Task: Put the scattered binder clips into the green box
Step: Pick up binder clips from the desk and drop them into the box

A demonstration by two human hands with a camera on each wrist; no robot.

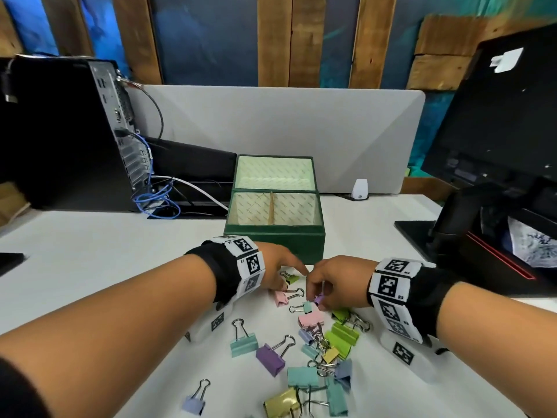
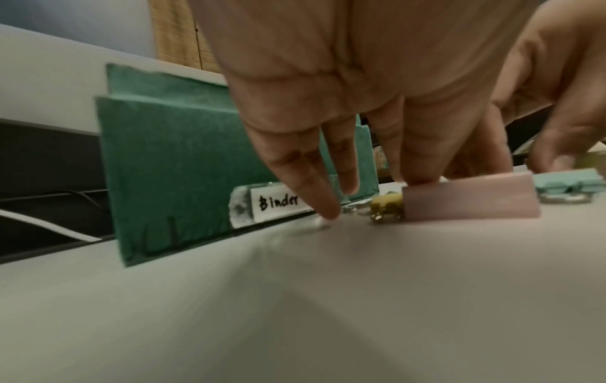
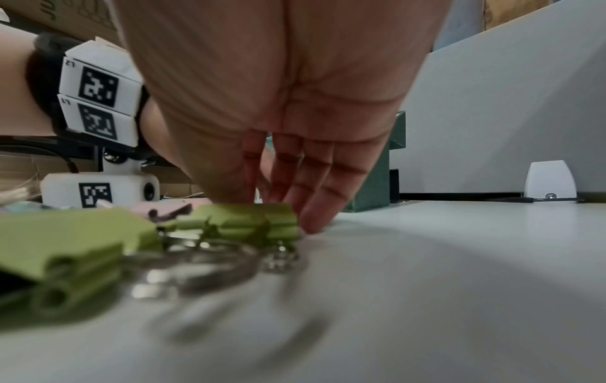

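Right hand (image 1: 334, 282) pinches a small purple binder clip (image 1: 319, 298) in curled fingers, at the table. Left hand (image 1: 277, 267), fingers extended, touches a pink clip (image 1: 281, 298). Green box (image 1: 275, 245) stands open just beyond both hands.

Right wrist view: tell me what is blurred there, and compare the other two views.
Right wrist: the nearest green binder clips and their wire loops are badly out of focus. Left wrist: the pink binder clip is soft, the green box label readable. Head: sharp at centre, edges bowed by the wide lens.
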